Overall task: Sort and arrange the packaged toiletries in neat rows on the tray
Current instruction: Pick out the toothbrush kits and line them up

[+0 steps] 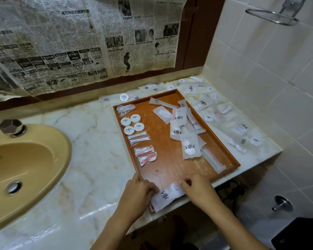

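A brown wooden tray (pixel 163 165) lies on the marble counter. Down its left side sit a packet of clear items (pixel 125 108), several round white soaps (pixel 132 123), cotton-bud packets (pixel 139 138) and red-and-white packets (pixel 145 155). A loose heap of white sachets (pixel 183 130) covers the tray's right half. At the tray's near edge my left hand (pixel 139 193) and my right hand (pixel 197 190) pinch the two ends of a white sachet (pixel 167 194) printed with a dark emblem. More packets seem to lie under it, partly hidden.
Many more packets and round soaps (pixel 224 114) are scattered on the counter right of and behind the tray. A tan basin (pixel 25 159) with a metal tap knob (pixel 12 126) fills the left. Newspaper covers the mirror; tiled wall stands at the right.
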A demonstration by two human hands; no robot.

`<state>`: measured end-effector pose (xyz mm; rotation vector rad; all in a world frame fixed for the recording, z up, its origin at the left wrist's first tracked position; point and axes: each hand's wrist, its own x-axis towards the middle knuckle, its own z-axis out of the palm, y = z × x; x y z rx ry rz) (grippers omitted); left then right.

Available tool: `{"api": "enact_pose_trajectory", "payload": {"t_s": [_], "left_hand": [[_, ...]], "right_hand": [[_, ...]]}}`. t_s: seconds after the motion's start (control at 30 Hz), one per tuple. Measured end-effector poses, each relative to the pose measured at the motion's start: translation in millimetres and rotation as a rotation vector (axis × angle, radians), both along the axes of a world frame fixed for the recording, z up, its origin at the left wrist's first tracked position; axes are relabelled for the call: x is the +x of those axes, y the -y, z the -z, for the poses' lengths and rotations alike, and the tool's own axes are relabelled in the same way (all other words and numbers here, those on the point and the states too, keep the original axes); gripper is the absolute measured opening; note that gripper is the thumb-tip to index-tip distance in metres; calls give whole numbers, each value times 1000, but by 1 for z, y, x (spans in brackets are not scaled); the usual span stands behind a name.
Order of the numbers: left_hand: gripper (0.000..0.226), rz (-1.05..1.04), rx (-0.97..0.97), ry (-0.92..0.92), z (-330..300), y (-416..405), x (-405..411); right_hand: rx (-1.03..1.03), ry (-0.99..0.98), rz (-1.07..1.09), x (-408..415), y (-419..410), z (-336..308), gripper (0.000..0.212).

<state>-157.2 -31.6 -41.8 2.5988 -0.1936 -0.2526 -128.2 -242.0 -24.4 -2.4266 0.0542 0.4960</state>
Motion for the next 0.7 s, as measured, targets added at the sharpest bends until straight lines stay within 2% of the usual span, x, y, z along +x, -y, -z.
{"api": "enact_pose_trajectory", "payload": {"t_s": [0.27, 0.47, 0.6, 0.7], "left_hand": [[29, -62, -28, 45, -12, 8, 18], [22, -108, -127, 117, -28, 54, 55], [23, -70, -96, 183, -23, 92, 82], [33, -52, -40, 190, -12, 114, 99]], "right_hand": [[7, 44, 56, 24, 23, -8, 13], [49, 150, 159, 59, 50, -11, 14], [30, 181, 180, 78, 64, -13, 19], [40, 172, 175, 88, 73, -11, 19]]}}
